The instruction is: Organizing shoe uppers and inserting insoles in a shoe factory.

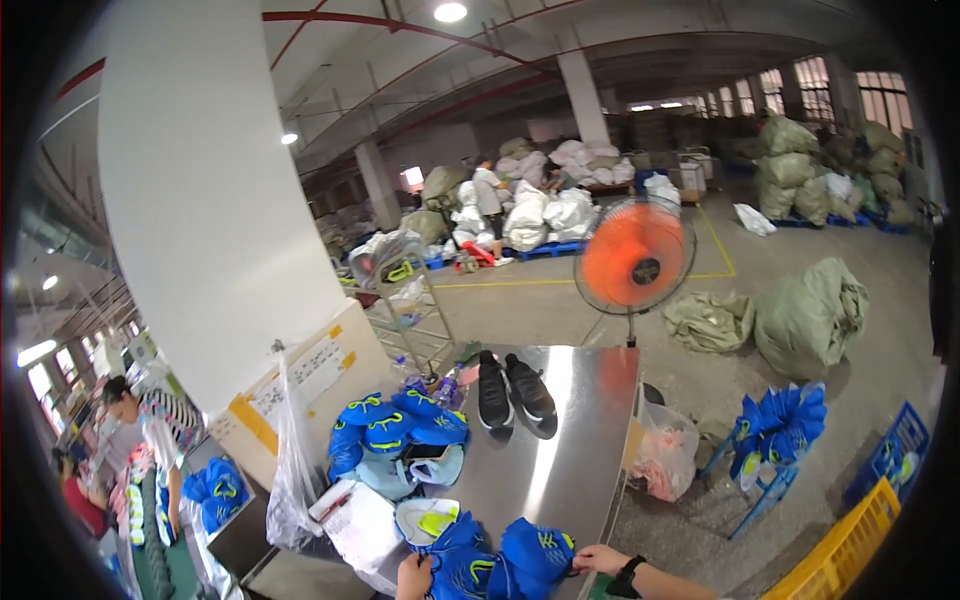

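At the near edge of a shiny, silver-grey metal table (590,410), a small group of bright-blue shoe uppers w/ yellow-green lines (538,552) lies betw. the person's two bare hands. L hand (415,577) touches the group's left side, fingers curled; its fingertips are partly hidden, so whether it has hold of anything can't be told. R hand (598,560), w/ a black wristband (627,577), has thumb & fingers nearly together, pinching the group's right edge. Just beyond the L hand: a white upper w/ a yellow-green patch (430,520), and white paper sheets (355,525) to its left. Farther back on the table, L side: a heap of similar blue uppers (390,430) w/ a dark, flat rectangular device (425,452) on its near side. At the far end, a pair of black sneakers w/ white soles (515,395) stands side by side. Beyond the table: a round, orange-bladed fan (635,260).
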Tool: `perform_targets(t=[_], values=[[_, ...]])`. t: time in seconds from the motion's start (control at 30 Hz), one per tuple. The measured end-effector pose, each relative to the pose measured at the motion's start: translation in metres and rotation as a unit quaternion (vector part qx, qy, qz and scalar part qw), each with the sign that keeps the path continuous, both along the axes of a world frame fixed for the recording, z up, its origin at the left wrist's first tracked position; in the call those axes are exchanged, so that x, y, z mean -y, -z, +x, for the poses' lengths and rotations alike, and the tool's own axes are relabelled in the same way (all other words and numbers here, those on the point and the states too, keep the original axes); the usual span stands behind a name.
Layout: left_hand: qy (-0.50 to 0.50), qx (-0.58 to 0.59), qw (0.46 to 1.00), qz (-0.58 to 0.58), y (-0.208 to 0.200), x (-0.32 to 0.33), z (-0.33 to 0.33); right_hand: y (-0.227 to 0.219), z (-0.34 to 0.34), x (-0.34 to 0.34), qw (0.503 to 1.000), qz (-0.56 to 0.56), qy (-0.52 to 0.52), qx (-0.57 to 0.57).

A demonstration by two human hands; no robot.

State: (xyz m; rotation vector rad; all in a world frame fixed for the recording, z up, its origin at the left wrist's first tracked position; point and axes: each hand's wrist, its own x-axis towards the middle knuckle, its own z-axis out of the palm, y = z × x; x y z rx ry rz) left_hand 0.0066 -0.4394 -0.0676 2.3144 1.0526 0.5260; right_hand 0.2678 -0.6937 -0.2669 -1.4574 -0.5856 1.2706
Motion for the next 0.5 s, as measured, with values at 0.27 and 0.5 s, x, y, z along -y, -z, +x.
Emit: perform_targets(t=[0.27,0.5], values=[[-0.161,0.33,0.904,-0.221,-0.057,0.117,-0.064,-0.041,0.004,0.074,0.91,0.251,0.049,-0.327],[-0.053,0.262,0.962,-0.06,-0.062,0.229,-0.055,-0.171,-0.026,0.055,0.943,0.256,-0.046,-0.209]])
